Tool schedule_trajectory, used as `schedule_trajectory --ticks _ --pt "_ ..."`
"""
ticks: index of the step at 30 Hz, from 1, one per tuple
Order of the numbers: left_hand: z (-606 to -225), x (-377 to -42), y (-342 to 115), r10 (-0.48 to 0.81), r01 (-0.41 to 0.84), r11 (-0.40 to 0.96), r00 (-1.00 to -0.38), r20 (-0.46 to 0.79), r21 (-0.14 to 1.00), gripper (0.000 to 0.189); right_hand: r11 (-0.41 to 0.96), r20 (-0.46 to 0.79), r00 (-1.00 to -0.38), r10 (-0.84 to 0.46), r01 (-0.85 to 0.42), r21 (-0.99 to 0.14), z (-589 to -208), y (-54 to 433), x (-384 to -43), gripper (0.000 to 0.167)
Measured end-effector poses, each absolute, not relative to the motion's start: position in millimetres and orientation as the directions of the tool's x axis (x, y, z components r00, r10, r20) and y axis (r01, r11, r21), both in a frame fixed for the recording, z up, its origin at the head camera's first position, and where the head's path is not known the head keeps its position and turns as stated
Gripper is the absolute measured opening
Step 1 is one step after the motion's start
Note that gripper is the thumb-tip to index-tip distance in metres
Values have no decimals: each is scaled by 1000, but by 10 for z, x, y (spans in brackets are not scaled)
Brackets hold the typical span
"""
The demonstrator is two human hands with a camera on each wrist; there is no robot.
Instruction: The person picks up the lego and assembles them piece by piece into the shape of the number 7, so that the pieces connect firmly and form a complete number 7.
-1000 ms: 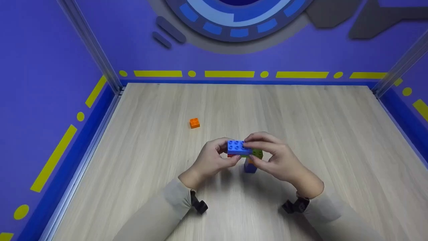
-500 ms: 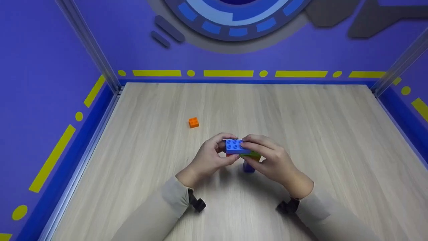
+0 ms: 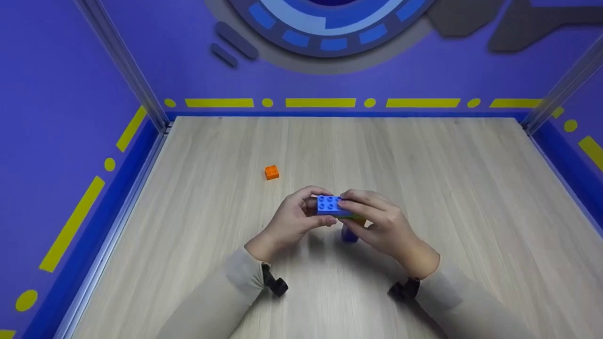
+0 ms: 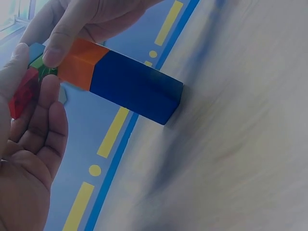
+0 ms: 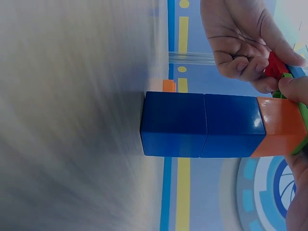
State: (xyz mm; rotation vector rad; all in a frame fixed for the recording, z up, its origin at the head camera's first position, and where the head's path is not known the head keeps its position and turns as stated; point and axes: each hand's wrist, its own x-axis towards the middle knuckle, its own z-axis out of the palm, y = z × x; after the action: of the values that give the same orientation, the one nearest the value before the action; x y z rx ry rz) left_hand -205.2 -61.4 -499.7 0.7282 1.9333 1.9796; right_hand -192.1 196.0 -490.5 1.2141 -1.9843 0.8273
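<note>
A toy-brick stack stands on the table between both hands. In the right wrist view, two dark blue bricks (image 5: 175, 125) form its column, with an orange brick (image 5: 279, 126) above them and a green brick (image 5: 303, 118) on that. A red brick (image 4: 23, 94) sits beside the green at the left end, under a lighter blue brick (image 3: 326, 203) with studs up. My left hand (image 3: 297, 220) grips the left end, thumb in front and fingers behind. With fingertips on the blue brick's top and thumb against the green brick, my right hand (image 3: 384, 216) holds the right end.
A small orange brick (image 3: 272, 172) lies on the wooden table (image 3: 212, 188), behind and left of the hands. Blue panels (image 3: 320, 87) with yellow markings rise at the back and sides. Each wrist carries a black strap mount (image 3: 275, 285).
My right hand has shifted slightly left and closed in on the stack, hiding more of the green brick. The red brick's edge no longer shows beneath the blue one in the head view.
</note>
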Motion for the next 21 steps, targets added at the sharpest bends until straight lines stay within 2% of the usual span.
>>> schedule_trajectory --ticks 10,18,21 --pt "-4935 -2057 -636 547 114 -23 -830 108 993 56 368 788 -369 -493 -909 -195 -4907 1955 -1909 59" --pt "-4914 -2067 -659 570 193 25 -809 145 981 51 355 790 -375 -485 -910 -214 -4899 1944 -1898 63" --pt "-4935 -2085 -664 573 272 59 -797 190 961 47 349 792 -376 -482 -911 -220 -4898 1939 -1896 63"
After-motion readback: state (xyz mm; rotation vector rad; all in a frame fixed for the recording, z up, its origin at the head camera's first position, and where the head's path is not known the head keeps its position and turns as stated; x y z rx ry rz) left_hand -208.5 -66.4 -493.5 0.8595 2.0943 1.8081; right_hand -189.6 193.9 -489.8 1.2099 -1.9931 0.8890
